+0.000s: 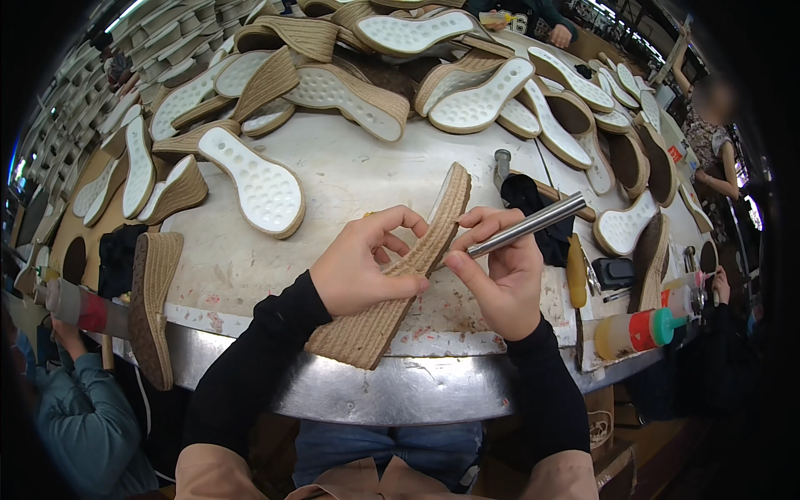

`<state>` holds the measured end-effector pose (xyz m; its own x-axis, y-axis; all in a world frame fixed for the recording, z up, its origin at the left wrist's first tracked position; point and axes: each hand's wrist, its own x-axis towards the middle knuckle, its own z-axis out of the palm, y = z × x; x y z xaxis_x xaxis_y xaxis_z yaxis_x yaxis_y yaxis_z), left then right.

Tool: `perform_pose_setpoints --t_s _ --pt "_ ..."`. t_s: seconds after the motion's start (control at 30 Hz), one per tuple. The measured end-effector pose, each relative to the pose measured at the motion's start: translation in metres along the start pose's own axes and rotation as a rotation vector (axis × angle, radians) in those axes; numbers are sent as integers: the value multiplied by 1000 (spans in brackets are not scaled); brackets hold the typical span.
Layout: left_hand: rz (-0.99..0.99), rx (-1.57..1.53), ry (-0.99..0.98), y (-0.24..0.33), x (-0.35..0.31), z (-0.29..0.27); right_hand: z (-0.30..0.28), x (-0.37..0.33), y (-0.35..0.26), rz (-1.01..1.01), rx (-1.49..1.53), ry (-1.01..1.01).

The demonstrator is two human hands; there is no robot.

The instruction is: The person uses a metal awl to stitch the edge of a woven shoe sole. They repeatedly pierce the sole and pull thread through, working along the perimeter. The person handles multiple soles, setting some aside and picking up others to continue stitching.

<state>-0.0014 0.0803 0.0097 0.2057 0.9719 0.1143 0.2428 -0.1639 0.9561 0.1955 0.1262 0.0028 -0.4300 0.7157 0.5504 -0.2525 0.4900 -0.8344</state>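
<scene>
On the counter (pixel 350 179) is a green-capped squeeze bottle (pixel 642 332) of yellowish liquid (pixel 611 337); my left hand (pixel 362 262) grips an espadrille wedge sole (pixel 367 335), my right hand (pixel 504 279) a metal rod (pixel 533 222).

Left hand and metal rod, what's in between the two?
In the head view, between the left hand and the metal rod come the tilted, rope-covered wedge sole and part of the right hand, which holds the rod.

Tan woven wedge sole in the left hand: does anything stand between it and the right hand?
Nothing visible does: the right hand is close beside the sole, gripping a shiny silver metal tube.
</scene>
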Motion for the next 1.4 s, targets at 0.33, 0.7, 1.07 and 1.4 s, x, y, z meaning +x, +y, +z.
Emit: perform_pose_setpoints --t_s 0.33,0.7,1.07,1.4 --pt "36 13 -1 0 2 2 5 5 -1 -8 -85 30" --pt "-34 57 -76 6 -3 -3 -9 7 2 37 175 169" --pt "-81 -136 -74 6 -6 -3 3 -1 -7 46 9 50" --pt "-165 -13 -86 16 0 -4 6 -1 -1 -58 -99 46"
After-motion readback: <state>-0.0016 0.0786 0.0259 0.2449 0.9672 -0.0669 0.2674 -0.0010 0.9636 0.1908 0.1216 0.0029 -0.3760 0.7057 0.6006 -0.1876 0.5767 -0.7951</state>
